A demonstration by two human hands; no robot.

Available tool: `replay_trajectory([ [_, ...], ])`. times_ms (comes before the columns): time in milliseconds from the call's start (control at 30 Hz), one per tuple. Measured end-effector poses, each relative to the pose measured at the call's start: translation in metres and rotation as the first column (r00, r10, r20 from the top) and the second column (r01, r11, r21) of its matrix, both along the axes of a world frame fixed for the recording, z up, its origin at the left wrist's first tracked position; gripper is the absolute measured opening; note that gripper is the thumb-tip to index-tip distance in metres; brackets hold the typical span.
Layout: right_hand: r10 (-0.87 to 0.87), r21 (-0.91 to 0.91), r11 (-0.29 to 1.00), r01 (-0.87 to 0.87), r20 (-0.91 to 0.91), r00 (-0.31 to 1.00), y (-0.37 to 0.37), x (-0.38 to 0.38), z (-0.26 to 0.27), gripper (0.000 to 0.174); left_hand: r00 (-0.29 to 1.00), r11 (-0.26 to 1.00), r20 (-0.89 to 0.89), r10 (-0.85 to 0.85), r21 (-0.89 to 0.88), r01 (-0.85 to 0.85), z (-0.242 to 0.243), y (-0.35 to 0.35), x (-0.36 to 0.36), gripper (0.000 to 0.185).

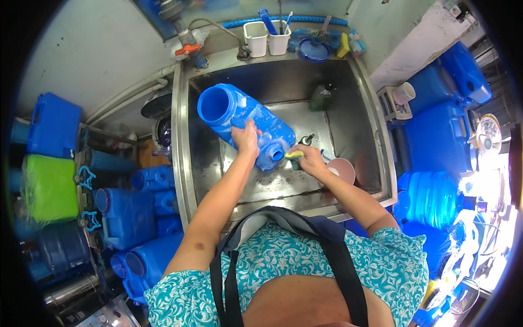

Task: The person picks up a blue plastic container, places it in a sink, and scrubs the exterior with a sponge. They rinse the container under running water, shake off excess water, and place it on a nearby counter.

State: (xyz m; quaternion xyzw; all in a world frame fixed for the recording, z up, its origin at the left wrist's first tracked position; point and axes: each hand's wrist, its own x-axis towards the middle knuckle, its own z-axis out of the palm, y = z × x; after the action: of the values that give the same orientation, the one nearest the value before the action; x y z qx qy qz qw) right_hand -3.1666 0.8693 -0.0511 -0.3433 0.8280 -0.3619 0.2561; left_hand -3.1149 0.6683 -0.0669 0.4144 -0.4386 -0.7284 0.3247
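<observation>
A blue plastic water container [265,122] with soap suds on it lies tilted over the stainless steel sink [179,122]. Its wide threaded mouth points to the upper left, and a small spout faces my right side. My left hand [246,139] grips the container at its handle. In my right hand [308,158] is a yellow-green sponge or brush, close beside the spout; its exact kind is partly hidden by the fingers. A pink bowl [346,171] sits in the sink just below my right hand. Towards the back of the basin stands a dark green bottle [321,97].
White plastic cups [256,40] with brushes, a blue lid [314,50] and a yellow sponge [343,45] line the back ledge. An orange-handled valve [188,50] rises at the back left corner. Blue containers [128,216] crowd the left; more containers [435,139] stand at right.
</observation>
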Motion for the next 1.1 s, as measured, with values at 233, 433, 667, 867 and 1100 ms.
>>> replay_trajectory([
  [233,0.177,-0.245,0.913,-0.326,-0.483,0.857,-0.032,0.051,-0.014,0.045,0.971,0.956,0.094,-0.22,0.218,0.196,-0.009,-0.031,0.095,0.011],
  [433,-0.317,-0.016,0.948,0.317,-0.025,0.948,-0.087,-0.008,-0.115,0.043,0.87,0.961,0.42,-0.256,0.205,0.184,-0.019,-0.047,0.129,0.013],
  [667,-0.125,-0.451,0.871,-0.196,-0.589,0.798,-0.25,0.0,-0.107,0.044,0.778,0.971,0.581,-0.237,0.116,0.21,-0.031,-0.074,0.115,0.014],
  [867,-0.062,-0.44,0.898,-0.023,-0.177,0.982,-0.236,-0.111,-0.171,0.035,0.756,0.977,0.64,-0.139,-0.037,0.21,-0.043,-0.091,0.115,0.016],
  [1100,-0.655,0.21,0.672,0.71,-0.281,0.702,-0.039,0.034,-0.237,0.042,0.727,0.961,0.675,-0.128,-0.096,0.258,-0.074,-0.124,0.114,0.018],
])
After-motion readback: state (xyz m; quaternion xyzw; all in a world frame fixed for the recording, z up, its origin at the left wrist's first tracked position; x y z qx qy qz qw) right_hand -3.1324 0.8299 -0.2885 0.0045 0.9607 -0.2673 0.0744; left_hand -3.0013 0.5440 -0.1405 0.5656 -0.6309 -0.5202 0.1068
